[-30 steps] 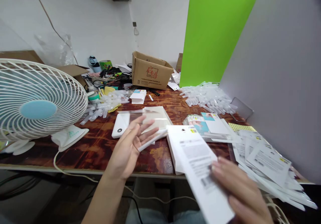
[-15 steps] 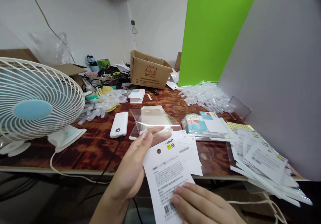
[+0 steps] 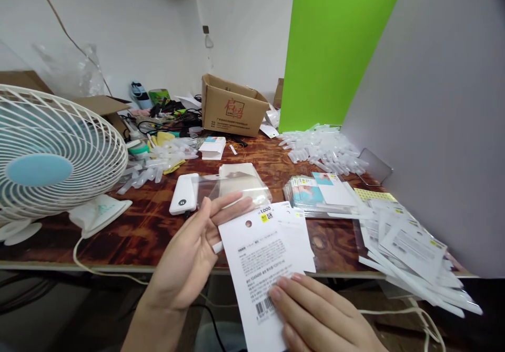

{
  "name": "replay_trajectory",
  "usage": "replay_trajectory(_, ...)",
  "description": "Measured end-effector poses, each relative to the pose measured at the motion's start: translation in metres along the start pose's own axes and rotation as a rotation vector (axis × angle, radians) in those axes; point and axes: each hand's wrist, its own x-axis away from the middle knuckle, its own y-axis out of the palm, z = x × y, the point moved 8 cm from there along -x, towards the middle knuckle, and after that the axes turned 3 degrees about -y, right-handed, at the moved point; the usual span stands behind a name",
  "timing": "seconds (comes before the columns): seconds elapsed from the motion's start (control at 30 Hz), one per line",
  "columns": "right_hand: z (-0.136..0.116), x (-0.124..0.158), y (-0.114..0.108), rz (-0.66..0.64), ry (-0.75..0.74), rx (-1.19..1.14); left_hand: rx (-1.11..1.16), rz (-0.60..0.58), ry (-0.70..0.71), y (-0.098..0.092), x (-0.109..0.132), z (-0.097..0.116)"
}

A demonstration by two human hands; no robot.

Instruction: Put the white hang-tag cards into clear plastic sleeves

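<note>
Cluttered wooden surface point(image 3: 130, 236), fan point(image 3: 51, 157) at left. Your left hand point(image 3: 189, 260) pinches clear sleeve point(image 3: 232, 189) over near edge; your right hand point(image 3: 323, 320) pinches white card point(image 3: 256, 262) by lower end, top beside sleeve.

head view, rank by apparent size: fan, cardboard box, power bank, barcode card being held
1. fan, largest, though cut off at the left edge
2. barcode card; it sits nearest the camera, so its lead over the box may be only apparent
3. cardboard box, far back on the table
4. power bank, smallest
</note>
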Motion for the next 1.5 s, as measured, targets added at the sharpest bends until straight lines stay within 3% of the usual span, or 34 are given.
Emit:
replay_trajectory(0.2, -0.004, 0.000, 0.011, 0.075, -0.060, -0.016, -0.004, 0.041, 0.000, -0.007, 0.008, -0.003)
replay_trajectory(0.33, 0.003, 0.009, 0.014, 0.140, 0.071, -0.101, 0.036, 0.009, -0.044, 0.000, 0.014, -0.019)
replay_trajectory(0.53, 0.008, 0.019, 0.026, 0.029, 0.135, -0.165, 0.004, 0.025, -0.009, -0.003, 0.014, -0.012)
replay_trajectory(0.6, 0.010, 0.017, 0.020, 0.127, 0.101, -0.166, -0.014, -0.009, -0.039, -0.003, 0.014, -0.016)
replay_trajectory(0.73, 0.014, 0.012, 0.010, 0.274, 0.049, -0.071, -0.091, -0.112, -0.197, -0.002, 0.021, -0.048)
replay_trajectory(0.87, 0.018, 0.015, 0.011, 0.258, 0.059, 0.023, -0.106, -0.162, -0.239, -0.005, 0.027, -0.068)
replay_trajectory(1.0, 0.019, 0.017, 0.020, 0.207, 0.064, -0.020, -0.136, -0.196, -0.193, -0.004, 0.027, -0.061)
replay_trajectory(1.1, 0.024, 0.019, 0.023, 0.245, 0.147, -0.091, -0.270, -0.235, -0.142, -0.003, 0.027, -0.055)
replay_trajectory(1.27, 0.045, 0.037, 0.027, 0.370, 0.529, -0.291, -0.496, -0.180, -0.112, -0.011, 0.030, -0.054)
replay_trajectory(1.37, 0.044, 0.036, 0.034, 0.317, 0.555, -0.436, -0.501, -0.204, -0.112, -0.004, 0.030, -0.056)
replay_trajectory(1.5, 0.040, 0.036, 0.026, 0.387, 0.529, -0.402, -0.501, -0.388, -0.124, 0.020, 0.027, -0.067)
